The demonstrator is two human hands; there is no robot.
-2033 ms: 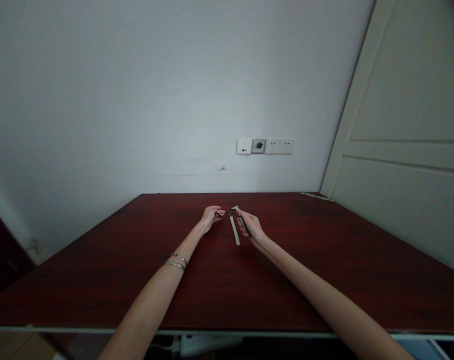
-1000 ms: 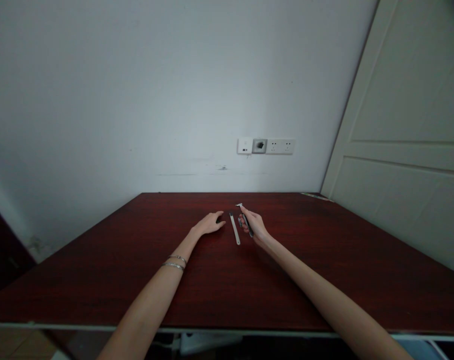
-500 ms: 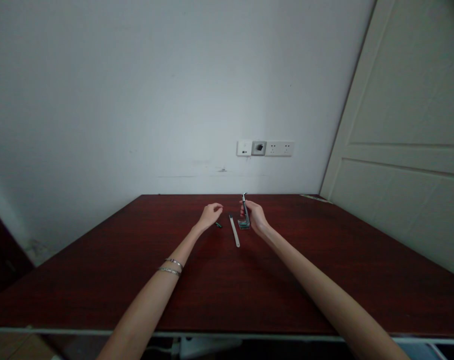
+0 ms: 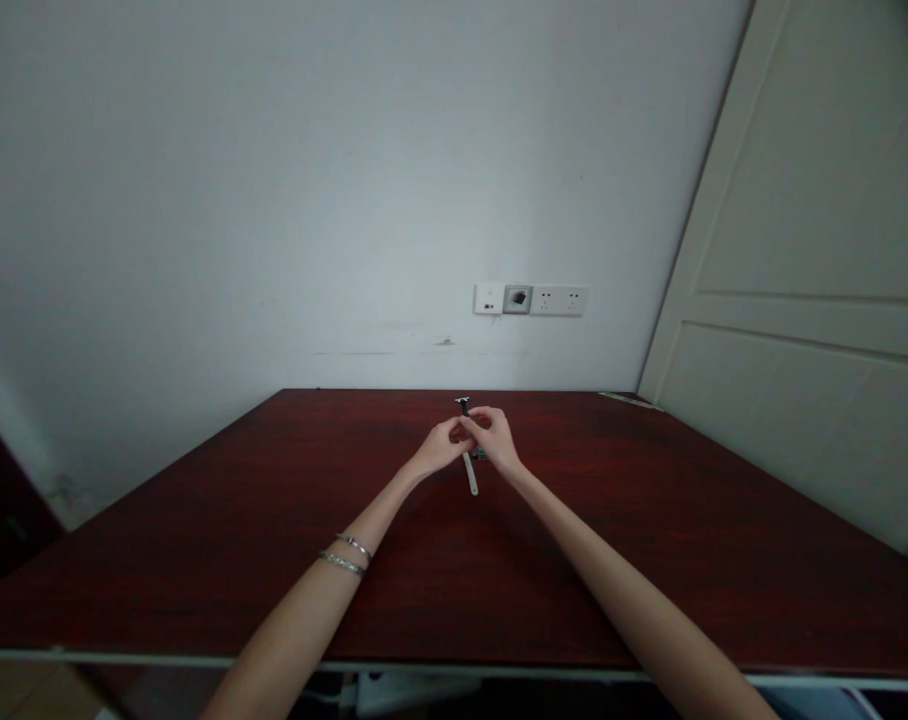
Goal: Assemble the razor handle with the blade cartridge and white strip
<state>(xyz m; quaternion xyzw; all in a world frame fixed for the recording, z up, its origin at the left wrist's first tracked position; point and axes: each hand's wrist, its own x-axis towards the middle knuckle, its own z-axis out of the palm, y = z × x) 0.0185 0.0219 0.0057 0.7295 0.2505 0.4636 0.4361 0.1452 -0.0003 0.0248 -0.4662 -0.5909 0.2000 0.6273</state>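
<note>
A razor [image 4: 464, 406] with a silver T-shaped head and dark handle stands upright above the table. My right hand [image 4: 497, 438] pinches its handle between thumb and fingers. My left hand [image 4: 437, 450] meets it from the left, fingertips closed at the lower handle, which the fingers largely hide. Under the hands lies a thin pale strip [image 4: 470, 475], its far end covered. A small clear case [image 4: 480, 454] with greenish contents shows partly beside my right thumb.
The dark red table [image 4: 311, 480] reaches back to a white wall with sockets [image 4: 559, 300]. A pale panelled door [image 4: 799, 330] stands at the right. A thin strip [image 4: 629, 400] lies at the table's back right corner.
My right hand has brought the razor left and turned its head. My left hand has moved right to meet it. The small green item near my left hand no longer shows.
</note>
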